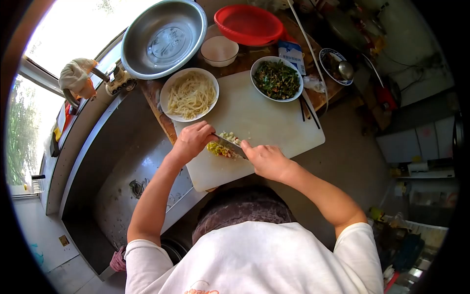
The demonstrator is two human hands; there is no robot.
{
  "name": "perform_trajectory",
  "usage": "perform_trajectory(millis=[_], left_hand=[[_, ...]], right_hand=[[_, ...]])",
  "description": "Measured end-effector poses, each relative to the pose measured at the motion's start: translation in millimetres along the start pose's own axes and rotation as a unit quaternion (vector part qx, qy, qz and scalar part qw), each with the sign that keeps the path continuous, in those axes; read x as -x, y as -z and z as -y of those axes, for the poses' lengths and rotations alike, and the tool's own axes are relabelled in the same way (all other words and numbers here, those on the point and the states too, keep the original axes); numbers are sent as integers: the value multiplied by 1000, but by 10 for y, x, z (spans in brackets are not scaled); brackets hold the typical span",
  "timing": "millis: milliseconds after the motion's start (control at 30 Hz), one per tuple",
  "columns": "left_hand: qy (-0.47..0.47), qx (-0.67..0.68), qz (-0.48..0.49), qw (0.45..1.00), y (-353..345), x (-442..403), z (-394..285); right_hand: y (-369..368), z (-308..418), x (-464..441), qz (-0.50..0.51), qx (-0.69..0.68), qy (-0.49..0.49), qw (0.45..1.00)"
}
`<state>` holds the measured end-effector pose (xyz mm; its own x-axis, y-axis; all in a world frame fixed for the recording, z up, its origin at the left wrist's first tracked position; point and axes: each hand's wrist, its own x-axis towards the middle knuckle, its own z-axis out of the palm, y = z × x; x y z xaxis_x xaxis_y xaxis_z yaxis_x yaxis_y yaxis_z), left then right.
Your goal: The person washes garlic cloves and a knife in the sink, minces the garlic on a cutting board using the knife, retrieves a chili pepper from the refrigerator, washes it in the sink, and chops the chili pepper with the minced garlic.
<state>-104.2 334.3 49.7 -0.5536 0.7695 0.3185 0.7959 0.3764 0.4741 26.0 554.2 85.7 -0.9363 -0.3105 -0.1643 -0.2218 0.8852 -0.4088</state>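
Note:
A kitchen knife (231, 145) lies across a small heap of chopped pale and yellow-green bits (220, 149) on the white cutting board (284, 127). At the knife's upper left end, my left hand (195, 139) is closed with its fingers on it. My right hand (266, 159) is closed around the other end, thumb along the top. Which end is the handle cannot be made out. Beyond my left hand stands a white bowl of pale shredded strips (191, 94). Farther right on the board is a bowl of chopped greens (277, 79).
A large metal basin (147, 54), a red plastic basin (248, 24) and a small white bowl (219, 51) stand at the back. Dark chopsticks (309, 111) lie at the board's right edge. The steel sink (117, 181) is to my left. A patterned plate (329, 60) holds a ladle (345, 70).

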Motion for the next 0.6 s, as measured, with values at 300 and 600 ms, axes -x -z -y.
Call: perform_trajectory(millis=[300, 600], left_hand=[[-13, -28, -13, 999, -78, 68, 29], [8, -35, -27, 999, -202, -39, -83]], right_hand=[[-105, -74, -12, 5, 8, -11, 1000], [-342, -283, 60, -53, 10, -1, 999]])
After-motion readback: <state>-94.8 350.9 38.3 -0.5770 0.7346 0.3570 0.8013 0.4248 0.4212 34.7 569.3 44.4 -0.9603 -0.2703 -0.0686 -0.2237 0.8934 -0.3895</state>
